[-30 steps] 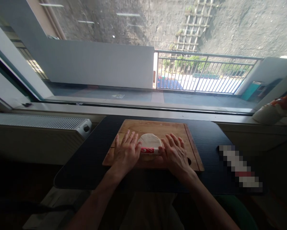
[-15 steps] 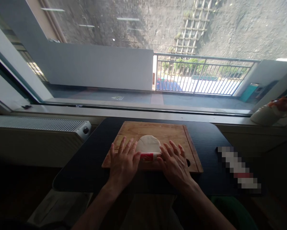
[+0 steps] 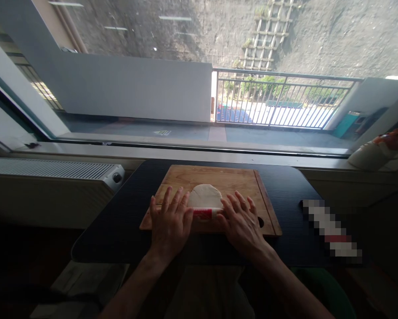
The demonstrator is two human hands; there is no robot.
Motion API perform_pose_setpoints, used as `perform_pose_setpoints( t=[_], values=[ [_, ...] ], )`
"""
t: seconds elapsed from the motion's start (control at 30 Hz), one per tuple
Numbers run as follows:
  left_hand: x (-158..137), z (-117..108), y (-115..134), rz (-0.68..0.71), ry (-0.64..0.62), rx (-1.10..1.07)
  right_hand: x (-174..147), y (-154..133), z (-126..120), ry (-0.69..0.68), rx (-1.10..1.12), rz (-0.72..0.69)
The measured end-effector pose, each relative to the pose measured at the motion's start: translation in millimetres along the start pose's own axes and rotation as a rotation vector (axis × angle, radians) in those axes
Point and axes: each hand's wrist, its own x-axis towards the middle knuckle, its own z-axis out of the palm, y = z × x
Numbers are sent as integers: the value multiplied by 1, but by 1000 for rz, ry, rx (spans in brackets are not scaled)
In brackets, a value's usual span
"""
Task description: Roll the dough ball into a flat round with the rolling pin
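Note:
A pale rolling pin (image 3: 216,213) with a red label lies crosswise on a wooden cutting board (image 3: 238,177). Its middle shows between my hands, at the near edge of a flat, round piece of dough (image 3: 205,195). My left hand (image 3: 172,217) rests palm down over the pin's left end, its fingers stretched out and spread. Over the right end lies my right hand (image 3: 241,220), also palm down, with fingers extended and slightly apart. Neither hand is wrapped round the pin. Both ends of it are hidden under my hands.
The board lies on a black table (image 3: 112,226) with rounded corners. A blurred-out long item (image 3: 331,228) is on the table's right side. A white radiator (image 3: 59,186) stands at left. Beyond the table are a windowsill (image 3: 185,153) and a white pot (image 3: 368,155).
The rolling pin has turned slightly, so its red label shows a different part. My hands stay spread over its ends. The whole view has shifted a little.

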Motion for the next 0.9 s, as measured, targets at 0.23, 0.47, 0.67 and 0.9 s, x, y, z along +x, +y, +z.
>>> perform_pose_setpoints(
  t=[0.23, 0.47, 0.67, 0.9],
  values=[
    [7, 1, 0, -30, 16, 6, 7, -2, 2, 9, -20, 48],
    [19, 4, 1, -32, 7, 46, 12, 0, 4, 10, -40, 76],
    [16, 5, 0, -18, -10, 56, 8, -2, -1, -17, -23, 56],
    [31, 6, 1, -58, 19, 41, 25, 1, 2, -7, -61, 108]
  ],
)
